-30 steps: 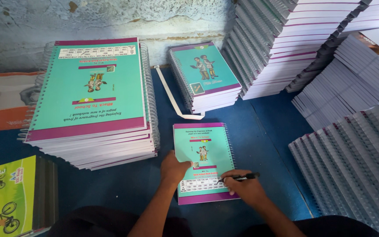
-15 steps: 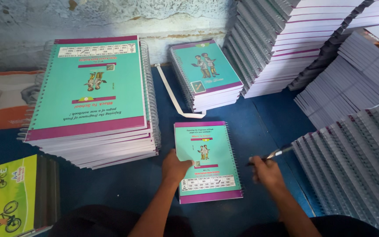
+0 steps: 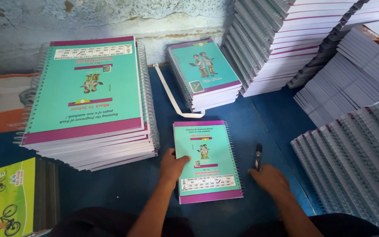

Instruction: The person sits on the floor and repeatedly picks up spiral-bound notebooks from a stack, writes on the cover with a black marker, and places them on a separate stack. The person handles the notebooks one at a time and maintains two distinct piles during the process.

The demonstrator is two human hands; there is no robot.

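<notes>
Notebook (image 3: 207,161) lies at lower centre; left hand (image 3: 172,165) grips its left edge. Right hand (image 3: 269,179), flat and empty, rests below the pen (image 3: 258,156).

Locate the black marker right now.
In the head view the black marker lies on the blue surface, just right of the small teal spiral notebook and just beyond the right hand, released.
</notes>
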